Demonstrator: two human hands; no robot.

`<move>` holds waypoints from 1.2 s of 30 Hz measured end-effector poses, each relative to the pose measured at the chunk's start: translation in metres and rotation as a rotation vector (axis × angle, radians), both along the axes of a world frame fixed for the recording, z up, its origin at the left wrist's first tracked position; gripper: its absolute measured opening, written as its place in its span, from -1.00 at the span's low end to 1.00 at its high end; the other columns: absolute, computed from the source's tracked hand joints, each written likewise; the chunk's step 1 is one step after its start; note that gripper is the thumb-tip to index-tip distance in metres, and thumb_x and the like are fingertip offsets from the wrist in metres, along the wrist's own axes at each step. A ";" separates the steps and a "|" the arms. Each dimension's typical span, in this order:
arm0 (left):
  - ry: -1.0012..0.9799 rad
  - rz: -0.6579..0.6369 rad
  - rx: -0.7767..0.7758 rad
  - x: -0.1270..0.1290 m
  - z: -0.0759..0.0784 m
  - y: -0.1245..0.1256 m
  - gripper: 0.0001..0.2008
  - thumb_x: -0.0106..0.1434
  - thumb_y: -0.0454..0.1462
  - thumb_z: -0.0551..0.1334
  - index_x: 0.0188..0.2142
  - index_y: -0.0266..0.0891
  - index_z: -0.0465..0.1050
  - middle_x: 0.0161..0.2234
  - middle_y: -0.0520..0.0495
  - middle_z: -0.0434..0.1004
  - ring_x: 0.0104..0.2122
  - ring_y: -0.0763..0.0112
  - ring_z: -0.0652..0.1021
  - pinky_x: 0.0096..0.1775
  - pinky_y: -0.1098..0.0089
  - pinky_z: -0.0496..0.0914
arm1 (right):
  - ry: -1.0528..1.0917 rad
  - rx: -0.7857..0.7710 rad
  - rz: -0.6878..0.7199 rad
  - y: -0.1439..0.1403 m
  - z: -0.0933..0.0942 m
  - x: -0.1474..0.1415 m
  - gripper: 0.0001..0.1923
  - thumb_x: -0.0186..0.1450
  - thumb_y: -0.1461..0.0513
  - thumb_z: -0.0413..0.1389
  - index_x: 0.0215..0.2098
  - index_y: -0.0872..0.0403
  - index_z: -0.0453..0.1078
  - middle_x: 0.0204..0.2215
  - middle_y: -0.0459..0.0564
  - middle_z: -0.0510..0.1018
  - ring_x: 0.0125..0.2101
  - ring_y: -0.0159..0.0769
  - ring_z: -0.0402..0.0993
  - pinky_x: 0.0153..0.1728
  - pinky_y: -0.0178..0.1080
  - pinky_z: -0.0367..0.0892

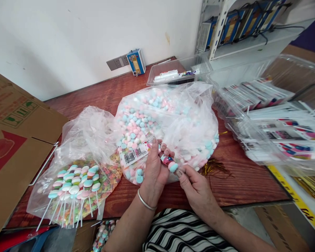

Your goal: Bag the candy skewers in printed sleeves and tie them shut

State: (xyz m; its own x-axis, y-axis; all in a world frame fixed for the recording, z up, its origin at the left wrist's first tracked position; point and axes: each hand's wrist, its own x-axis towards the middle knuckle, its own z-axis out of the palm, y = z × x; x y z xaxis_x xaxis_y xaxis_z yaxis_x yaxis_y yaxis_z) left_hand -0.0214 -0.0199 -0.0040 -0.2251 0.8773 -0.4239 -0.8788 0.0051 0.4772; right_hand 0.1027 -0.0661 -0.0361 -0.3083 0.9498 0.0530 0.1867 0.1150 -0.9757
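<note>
Head view: the left hand [157, 167] curls its fingers snugly around a candy stack [168, 161]; the right hand [195, 185] pinches closed at its blue end. Behind lies a candy bag [177, 134].

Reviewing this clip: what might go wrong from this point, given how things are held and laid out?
The candy piece in the left hand might slip if the right hand, close at its blue end, pulls unevenly.
The candy skewers lie loosely piled on a plastic bag near the table's front edge; a knock could slide them off.
The gold strands lie loose near the right hand and could get brushed away.
</note>
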 end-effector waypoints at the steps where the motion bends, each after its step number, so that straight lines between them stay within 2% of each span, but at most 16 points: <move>1: 0.004 -0.011 -0.002 0.005 -0.001 -0.003 -0.82 0.26 -0.18 0.27 -0.31 -0.26 0.38 -0.54 0.14 0.28 -0.62 0.65 0.35 -0.47 0.54 0.39 | -0.020 0.016 -0.007 0.001 0.001 -0.001 -0.72 0.41 0.15 -0.07 -0.42 0.07 0.27 -0.54 -0.17 0.28 -0.51 -0.38 0.20 -0.48 -0.35 0.15; 3: -0.003 -0.039 0.003 0.011 -0.004 -0.006 -0.81 0.26 -0.18 0.27 -0.32 -0.26 0.38 -0.52 0.12 0.32 -0.59 0.62 0.39 -0.44 0.52 0.41 | -0.057 0.054 0.001 0.001 0.001 -0.001 -0.73 0.42 0.17 -0.07 -0.41 0.07 0.29 -0.54 -0.15 0.34 -0.51 -0.37 0.26 -0.49 -0.36 0.20; 5: -0.013 -0.040 0.005 0.011 -0.005 -0.007 -0.82 0.27 -0.19 0.27 -0.34 -0.27 0.38 -0.51 0.10 0.33 -0.56 0.60 0.41 -0.39 0.50 0.43 | -0.130 0.147 0.004 0.000 0.000 0.002 -0.81 0.41 0.18 -0.04 -0.27 0.09 0.34 -0.47 -0.10 0.47 -0.48 -0.34 0.37 -0.46 -0.35 0.25; 8: -0.015 -0.002 0.010 0.006 -0.006 -0.005 -0.84 0.28 -0.21 0.25 -0.34 -0.27 0.38 -0.49 0.09 0.36 -0.52 0.59 0.44 -0.30 0.46 0.45 | -0.349 0.471 -0.057 -0.002 -0.007 0.008 -0.80 0.39 0.24 0.01 -0.07 0.15 0.37 -0.40 0.01 0.58 -0.47 -0.29 0.44 -0.44 -0.30 0.26; 10: -0.013 -0.004 0.014 0.003 -0.006 -0.004 -0.84 0.30 -0.22 0.24 -0.34 -0.28 0.38 -0.48 0.08 0.37 -0.51 0.58 0.45 -0.25 0.42 0.46 | -0.441 0.625 -0.104 -0.003 -0.011 0.011 -0.81 0.39 0.27 0.00 -0.13 0.15 0.42 -0.49 0.02 0.56 -0.55 -0.30 0.39 -0.47 -0.28 0.21; 11: -0.016 -0.011 0.017 0.002 -0.006 -0.004 -0.83 0.30 -0.21 0.23 -0.35 -0.28 0.38 -0.48 0.08 0.37 -0.51 0.58 0.45 -0.24 0.41 0.46 | -0.427 0.611 -0.103 -0.002 -0.012 0.012 -0.82 0.38 0.27 0.00 -0.20 0.14 0.44 -0.54 0.01 0.53 -0.57 -0.31 0.36 -0.49 -0.28 0.19; 13: -0.037 -0.018 0.023 0.001 -0.005 -0.004 -0.80 0.31 -0.18 0.22 -0.35 -0.27 0.39 -0.51 0.09 0.36 -0.53 0.59 0.44 -0.24 0.41 0.46 | -0.248 0.361 -0.043 -0.002 -0.012 0.012 -0.80 0.39 0.21 0.00 -0.32 0.11 0.40 -0.61 -0.06 0.44 -0.62 -0.36 0.30 -0.57 -0.32 0.16; 16: -0.096 -0.033 0.057 0.001 -0.003 -0.005 -0.74 0.32 -0.10 0.19 -0.33 -0.26 0.40 -0.55 0.13 0.30 -0.57 0.61 0.41 -0.26 0.44 0.46 | 0.282 -0.305 0.110 -0.002 -0.008 0.010 -0.71 0.41 0.06 -0.02 -0.38 0.05 0.30 -0.74 -0.27 0.19 -0.78 -0.51 0.01 -0.74 -0.41 0.00; 18: -0.124 -0.050 0.078 0.001 -0.001 -0.007 -0.71 0.32 -0.07 0.17 -0.33 -0.26 0.40 -0.57 0.15 0.26 -0.60 0.63 0.38 -0.28 0.46 0.44 | 0.606 -0.657 0.180 -0.003 -0.004 0.009 -0.72 0.38 0.03 0.03 -0.36 0.05 0.30 -0.79 -0.38 0.05 -0.84 -0.59 -0.21 -0.81 -0.45 -0.11; 21: -0.158 -0.068 0.086 0.000 0.002 -0.008 -0.67 0.31 -0.02 0.16 -0.34 -0.26 0.40 -0.58 0.15 0.23 -0.62 0.64 0.35 -0.31 0.48 0.43 | 0.865 -0.878 0.243 -0.004 0.000 0.009 -0.77 0.32 0.09 0.14 -0.36 0.08 0.34 -0.81 -0.41 0.04 -0.87 -0.63 -0.27 -0.83 -0.49 -0.08; 24: -0.179 -0.073 0.100 0.001 0.004 -0.007 -0.64 0.29 0.01 0.16 -0.34 -0.26 0.40 -0.57 0.13 0.26 -0.60 0.61 0.37 -0.31 0.47 0.44 | 0.920 -0.903 0.266 -0.006 0.002 0.010 -0.79 0.32 0.11 0.13 -0.36 0.08 0.35 -0.82 -0.41 0.03 -0.87 -0.62 -0.27 -0.83 -0.48 -0.06; 26: -0.159 -0.067 0.092 0.003 0.004 -0.007 -0.65 0.30 0.00 0.16 -0.34 -0.26 0.41 -0.55 0.11 0.29 -0.57 0.60 0.40 -0.30 0.46 0.45 | 0.850 -0.843 0.230 -0.005 0.002 0.009 -0.77 0.36 0.09 0.08 -0.35 0.07 0.33 -0.81 -0.41 0.01 -0.86 -0.61 -0.28 -0.82 -0.47 -0.06; 28: -0.109 -0.063 0.060 0.008 0.003 -0.008 -0.69 0.31 -0.04 0.17 -0.34 -0.27 0.41 -0.54 0.09 0.32 -0.56 0.58 0.42 -0.28 0.45 0.45 | 0.674 -0.677 0.165 -0.004 0.002 0.008 -0.73 0.39 0.07 0.01 -0.37 0.05 0.29 -0.79 -0.39 0.03 -0.85 -0.58 -0.22 -0.79 -0.44 -0.06; 30: -0.045 -0.049 0.029 0.012 0.002 -0.009 -0.73 0.31 -0.10 0.20 -0.35 -0.27 0.41 -0.53 0.07 0.36 -0.54 0.57 0.43 -0.27 0.45 0.45 | 0.374 -0.355 0.083 -0.002 0.001 0.008 -0.74 0.40 0.09 -0.01 -0.39 0.04 0.27 -0.74 -0.30 0.16 -0.79 -0.52 0.00 -0.73 -0.41 0.01; 33: 0.013 -0.043 0.007 0.014 0.001 -0.009 -0.78 0.29 -0.14 0.24 -0.36 -0.28 0.41 -0.50 0.04 0.40 -0.49 0.54 0.47 -0.22 0.40 0.46 | -0.132 0.265 -0.036 0.002 -0.001 0.011 -0.80 0.38 0.21 0.01 -0.39 0.07 0.34 -0.61 -0.12 0.39 -0.61 -0.38 0.29 -0.56 -0.33 0.15; 36: 0.012 -0.027 -0.017 0.007 0.000 -0.005 -0.81 0.26 -0.19 0.27 -0.31 -0.30 0.43 -0.43 0.00 0.47 -0.39 0.47 0.54 -0.14 0.33 0.47 | -0.397 0.646 -0.081 0.005 -0.004 0.016 -0.84 0.39 0.27 0.01 -0.26 0.13 0.42 -0.53 0.00 0.52 -0.53 -0.29 0.41 -0.46 -0.27 0.22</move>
